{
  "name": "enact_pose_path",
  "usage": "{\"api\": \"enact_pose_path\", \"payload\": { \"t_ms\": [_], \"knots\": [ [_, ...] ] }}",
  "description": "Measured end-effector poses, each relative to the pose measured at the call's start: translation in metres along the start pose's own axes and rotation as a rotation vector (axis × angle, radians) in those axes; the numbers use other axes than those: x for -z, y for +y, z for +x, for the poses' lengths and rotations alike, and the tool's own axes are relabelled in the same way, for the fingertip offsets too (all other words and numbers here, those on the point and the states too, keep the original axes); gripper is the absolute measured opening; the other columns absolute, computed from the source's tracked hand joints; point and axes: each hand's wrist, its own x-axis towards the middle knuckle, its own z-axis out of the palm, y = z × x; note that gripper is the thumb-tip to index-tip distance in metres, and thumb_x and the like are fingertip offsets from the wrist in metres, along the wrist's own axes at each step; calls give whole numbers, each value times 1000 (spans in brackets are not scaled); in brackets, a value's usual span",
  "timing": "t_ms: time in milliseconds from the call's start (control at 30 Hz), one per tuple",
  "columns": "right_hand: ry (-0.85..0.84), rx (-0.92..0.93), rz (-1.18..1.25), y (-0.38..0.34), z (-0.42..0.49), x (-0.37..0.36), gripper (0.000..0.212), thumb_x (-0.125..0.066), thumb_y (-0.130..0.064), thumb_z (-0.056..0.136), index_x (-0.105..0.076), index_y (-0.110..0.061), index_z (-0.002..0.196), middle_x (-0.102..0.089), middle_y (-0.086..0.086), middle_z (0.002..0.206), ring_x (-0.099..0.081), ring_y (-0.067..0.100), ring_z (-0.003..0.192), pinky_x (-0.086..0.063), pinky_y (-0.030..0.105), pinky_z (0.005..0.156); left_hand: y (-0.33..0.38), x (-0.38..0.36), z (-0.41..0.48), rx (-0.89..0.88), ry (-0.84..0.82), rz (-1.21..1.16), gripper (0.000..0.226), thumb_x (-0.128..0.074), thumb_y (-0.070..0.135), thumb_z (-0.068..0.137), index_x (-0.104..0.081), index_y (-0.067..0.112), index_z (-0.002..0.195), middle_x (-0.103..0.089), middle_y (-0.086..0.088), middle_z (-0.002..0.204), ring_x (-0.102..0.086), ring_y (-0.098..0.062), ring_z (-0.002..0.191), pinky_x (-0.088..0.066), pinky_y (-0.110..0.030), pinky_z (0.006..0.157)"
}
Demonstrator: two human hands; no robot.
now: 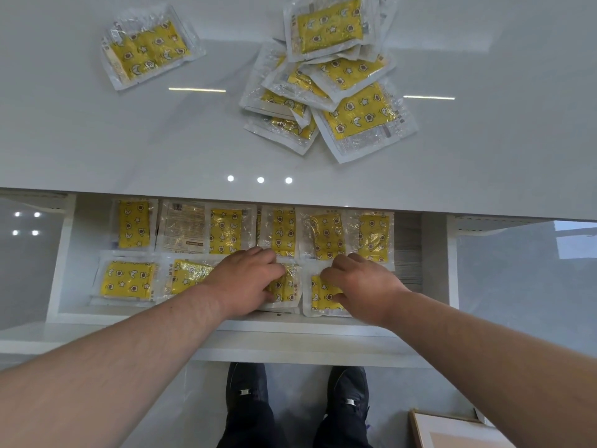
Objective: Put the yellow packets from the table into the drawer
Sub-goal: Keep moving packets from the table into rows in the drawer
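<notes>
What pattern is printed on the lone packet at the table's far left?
Head view: the lone packet is yellow with small stars, moons and flower-like shapes, inside a clear wrapper.

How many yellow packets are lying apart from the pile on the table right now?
1: a lone yellow packet lies at the table's far left, apart from the overlapping pile at far centre-right. It may be a stack hiding more.

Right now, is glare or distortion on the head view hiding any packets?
Head view: ceiling-light reflections streak the glossy tabletop beside the packet pile, covering none; wide-angle bending curves the drawer edges; packet wrappers glint; both hands partly cover front-row packets.
</notes>
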Motion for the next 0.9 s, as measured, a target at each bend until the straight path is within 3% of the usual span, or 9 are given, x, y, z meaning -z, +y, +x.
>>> {"api": "enact_pose_path", "payload": {
  "t_ms": [233,367,500,600,767,900],
  "knots": [
    [-4,0,29,-19,-5,27,42,-49,-34,95,-47,-22,134,-53,3,124,-50,24,113,-48,35,90,4,17,-9,1,28,-72,47,-54,49,88,-49,27,129,-47,5,119,-43,-14,113,-39,-28,94],
    [37,85,85,-44,-17,72,38,-46,-37,95,-54,-22,128,-63,1,107,-60,24,96,-52,37,78,8,55,-24,-116,197,-92,34,-42,47,91,-62,23,104,-58,7,96,-54,-13,89,-41,-25,68],
    [226,140,129,-52,-29,136,28,-47,-36,88,-68,-20,98,-65,-4,77,-61,18,66,-53,34,55,-1,115,-44,-185,424,-139,32,-44,43,86,-67,23,76,-61,11,67,-56,-9,59,-45,-25,46],
    [406,47,163,-41,-24,185,27,-48,-34,86,-70,-19,92,-66,-9,75,-59,10,63,-54,31,56,-22,167,-56,-73,570,-199,31,-45,43,85,-67,23,76,-60,13,67,-54,-8,59,-43,-24,51],
    [620,-135,190,-5,27,253,21,-59,-19,90,-70,-16,108,-69,-1,99,-55,10,80,-50,30,78,-89,225,-40,303,778,-393,11,-63,27,87,-69,19,92,-65,3,90,-59,-18,78,-45,-30,73],
    [643,-242,143,25,84,290,32,-56,-24,92,-63,-16,123,-61,4,123,-56,21,109,-41,32,94,-140,247,-17,538,804,-454,28,-66,21,86,-65,15,113,-62,-5,113,-56,-21,94,-37,-27,81]
  ]
}}
